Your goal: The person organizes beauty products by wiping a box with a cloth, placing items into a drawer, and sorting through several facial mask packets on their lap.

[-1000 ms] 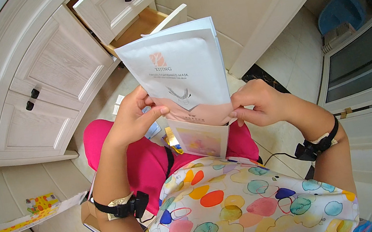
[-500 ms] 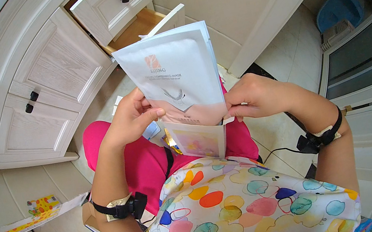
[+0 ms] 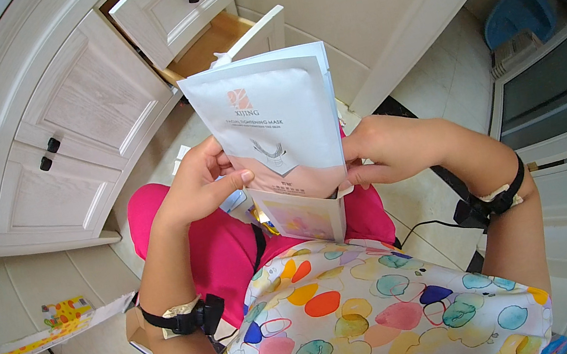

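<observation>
Several flat white-and-pink face mask packets (image 3: pixel 270 119) stand upright in front of me, stacked together. Their lower ends sit inside the mouth of a narrow pale box (image 3: pixel 303 216) with a flowery front, which rests at my lap. My left hand (image 3: pixel 208 181) is closed on the packets' left edge, its thumb across the front one. At their lower right edge, beside the box's mouth and a small white flap, my right hand (image 3: pixel 385 150) is closed. Its fingertips are partly hidden behind the packets, but its thumb shows near the box's corner.
Ahead, a white cabinet (image 3: pixel 85 90) has an open wooden drawer (image 3: pixel 209 48). A blue basin (image 3: pixel 519 14) sits at the far right, by a glass-panelled door (image 3: pixel 542 88). Small packages (image 3: pixel 260 218) lie between my legs. A black cable (image 3: pixel 427 229) runs at the right.
The packets have shifted slightly right and down. My right hand has moved a little, its fingers now further behind the packets' edge. My left hand keeps its grip.
</observation>
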`<control>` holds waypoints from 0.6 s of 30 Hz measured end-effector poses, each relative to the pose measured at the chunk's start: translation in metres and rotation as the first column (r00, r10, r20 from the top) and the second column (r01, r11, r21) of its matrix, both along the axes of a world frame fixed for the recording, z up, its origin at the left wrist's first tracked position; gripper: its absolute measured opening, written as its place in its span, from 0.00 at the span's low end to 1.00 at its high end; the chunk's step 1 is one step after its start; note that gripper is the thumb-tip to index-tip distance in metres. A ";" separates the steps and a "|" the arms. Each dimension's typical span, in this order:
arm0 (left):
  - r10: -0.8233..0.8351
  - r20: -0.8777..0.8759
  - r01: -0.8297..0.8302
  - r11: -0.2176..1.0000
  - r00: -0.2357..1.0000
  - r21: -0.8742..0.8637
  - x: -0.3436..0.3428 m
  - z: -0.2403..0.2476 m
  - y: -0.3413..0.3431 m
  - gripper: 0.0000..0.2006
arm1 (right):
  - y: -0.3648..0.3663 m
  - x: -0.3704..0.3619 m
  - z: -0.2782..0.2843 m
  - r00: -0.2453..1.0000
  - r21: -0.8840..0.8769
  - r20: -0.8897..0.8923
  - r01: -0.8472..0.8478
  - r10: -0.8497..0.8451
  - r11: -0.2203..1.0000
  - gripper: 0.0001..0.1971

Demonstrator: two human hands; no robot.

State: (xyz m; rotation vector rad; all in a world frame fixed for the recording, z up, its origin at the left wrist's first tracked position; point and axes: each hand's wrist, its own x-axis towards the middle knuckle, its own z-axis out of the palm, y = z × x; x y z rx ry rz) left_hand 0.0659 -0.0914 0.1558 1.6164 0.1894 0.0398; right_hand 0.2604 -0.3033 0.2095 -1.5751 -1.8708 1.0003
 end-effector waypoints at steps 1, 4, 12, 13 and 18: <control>-0.002 -0.001 0.002 1.000 1.000 0.000 0.001 0.000 0.000 0.19 | 0.000 0.000 -0.001 1.000 -0.002 0.002 -0.010 0.010 1.000 0.09; -0.003 -0.003 0.003 1.000 1.000 0.004 0.002 0.002 -0.001 0.20 | -0.001 0.002 -0.007 0.999 0.007 0.015 -0.045 0.045 0.999 0.10; -0.049 -0.009 0.048 0.999 0.999 -0.006 0.002 0.005 -0.004 0.19 | -0.001 -0.001 -0.013 0.993 0.025 0.098 -0.063 0.060 0.998 0.15; -0.051 -0.016 0.051 0.999 0.999 -0.003 0.002 0.005 -0.003 0.19 | -0.001 -0.001 -0.013 0.994 0.039 0.096 -0.055 0.051 0.998 0.16; -0.055 -0.057 0.056 0.998 0.997 0.015 0.001 0.006 -0.001 0.20 | -0.001 -0.007 -0.022 0.997 0.203 0.072 -0.024 0.010 0.979 0.19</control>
